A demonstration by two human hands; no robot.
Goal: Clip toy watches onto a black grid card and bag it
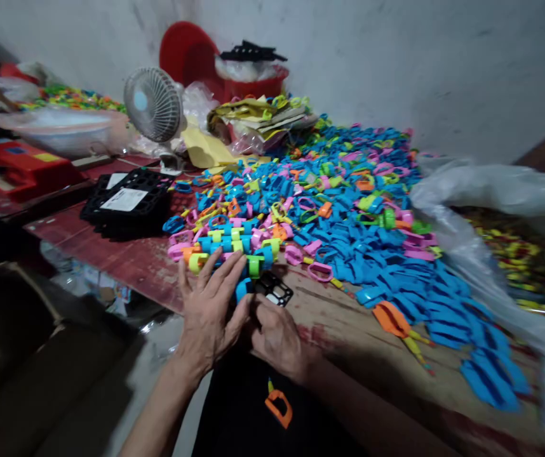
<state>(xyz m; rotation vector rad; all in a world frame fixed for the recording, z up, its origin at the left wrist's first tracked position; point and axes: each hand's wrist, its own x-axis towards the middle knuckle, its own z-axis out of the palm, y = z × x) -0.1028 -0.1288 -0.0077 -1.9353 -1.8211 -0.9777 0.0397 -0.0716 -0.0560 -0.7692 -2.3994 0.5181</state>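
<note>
Pale wall [444,76] is seen behind a worn desk [329,320], where a black tray [288,295] appears to be partly covered by rows of coloured pieces [227,244]. The rows are touched by the left hand [208,314], its fingers spread; whether anything is clamped by the curled right hand [277,336] cannot be told. Between them, a blue piece [242,289] is seen. Seemingly, pieces are being settled in rows; light steadying, with neighbours undisturbed, is called for. Left of the tray, more trays [132,206] are stacked.

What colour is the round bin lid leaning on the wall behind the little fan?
Red, clearest in the head view.
</note>
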